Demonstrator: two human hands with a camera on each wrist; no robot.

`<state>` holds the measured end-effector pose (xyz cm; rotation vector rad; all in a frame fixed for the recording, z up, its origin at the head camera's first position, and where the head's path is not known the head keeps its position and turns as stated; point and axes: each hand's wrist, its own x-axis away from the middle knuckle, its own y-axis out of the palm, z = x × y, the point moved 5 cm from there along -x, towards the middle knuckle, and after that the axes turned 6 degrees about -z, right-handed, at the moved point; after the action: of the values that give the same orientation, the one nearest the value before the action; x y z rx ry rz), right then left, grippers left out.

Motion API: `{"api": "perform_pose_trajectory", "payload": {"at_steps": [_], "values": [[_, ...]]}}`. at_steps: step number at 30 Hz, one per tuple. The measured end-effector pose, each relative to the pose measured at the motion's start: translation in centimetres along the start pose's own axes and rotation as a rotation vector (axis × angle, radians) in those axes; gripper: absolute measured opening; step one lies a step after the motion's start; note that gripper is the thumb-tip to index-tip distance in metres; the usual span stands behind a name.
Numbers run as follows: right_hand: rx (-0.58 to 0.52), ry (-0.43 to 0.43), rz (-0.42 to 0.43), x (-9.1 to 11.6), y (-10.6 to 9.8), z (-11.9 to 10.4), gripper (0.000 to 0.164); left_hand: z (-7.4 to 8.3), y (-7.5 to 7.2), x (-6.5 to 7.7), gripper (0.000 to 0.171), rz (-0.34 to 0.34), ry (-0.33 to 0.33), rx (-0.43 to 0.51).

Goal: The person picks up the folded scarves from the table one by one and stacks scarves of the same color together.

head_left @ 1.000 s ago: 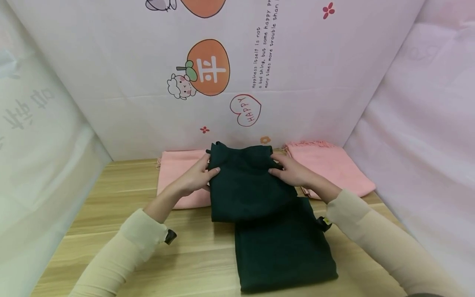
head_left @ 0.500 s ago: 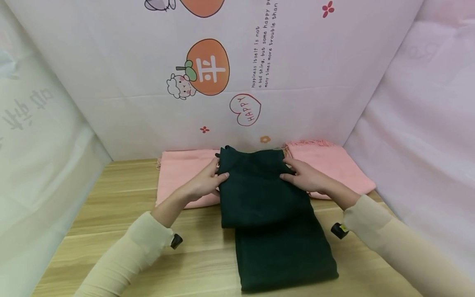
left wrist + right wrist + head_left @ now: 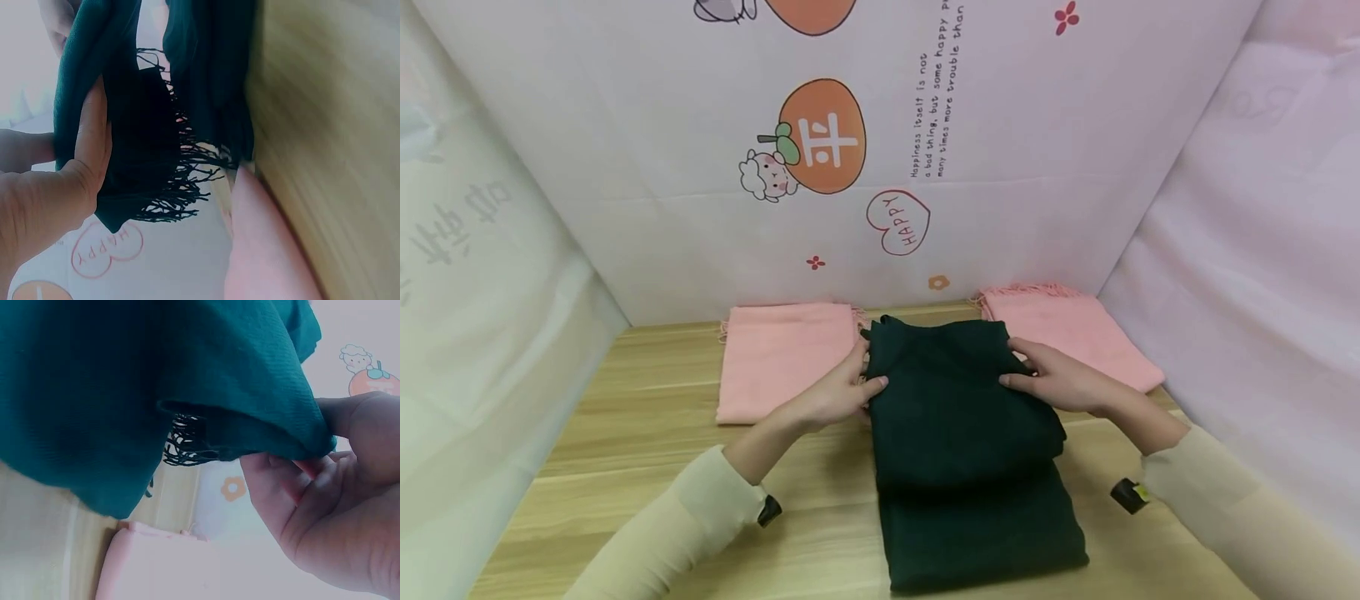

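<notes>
A folded dark green scarf [image 3: 955, 408] is held up by its two sides over the table. My left hand [image 3: 838, 396] pinches its left edge, thumb on top and fingers beneath. On the opposite edge, my right hand [image 3: 1060, 382] grips it the same way. Dark fringe [image 3: 178, 200] hangs from the cloth in the left wrist view. Below lies another folded dark green layer [image 3: 985, 533] flat on the table; whether it joins the held part cannot be seen. In the right wrist view the green cloth [image 3: 244, 362] sags between thumb and fingers.
Folded pink fringed scarves lie at the back, one on the left [image 3: 782, 358] and one on the right [image 3: 1067, 333]. The wooden table [image 3: 625, 433] meets a printed white cloth wall [image 3: 700, 233] behind, with cloth walls on both sides.
Both hands have moved right and nearer, carrying the held green scarf over the lower green layer. More of the left pink scarf now shows. The lower layer has stayed in place.
</notes>
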<state>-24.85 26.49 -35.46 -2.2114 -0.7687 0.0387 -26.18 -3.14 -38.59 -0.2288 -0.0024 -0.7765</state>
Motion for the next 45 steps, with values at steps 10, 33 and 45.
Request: {"api": "perform_pose_trajectory", "payload": {"at_steps": [10, 33, 45], "values": [[-0.05, 0.068, -0.061, 2.2, 1.1, 1.5, 0.087, -1.4, 2.2, 0.6, 0.071, -0.055, -0.054, 0.054], [-0.243, 0.169, -0.145, 5.3, 2.2, 3.1, 0.093, -2.6, 4.7, 1.7, 0.077, -0.082, -0.115, 0.107], [-0.308, 0.099, -0.254, 5.5, 3.5, 4.1, 0.073, -3.4, 5.3, 2.0, 0.079, -0.081, -0.18, 0.122]]}}
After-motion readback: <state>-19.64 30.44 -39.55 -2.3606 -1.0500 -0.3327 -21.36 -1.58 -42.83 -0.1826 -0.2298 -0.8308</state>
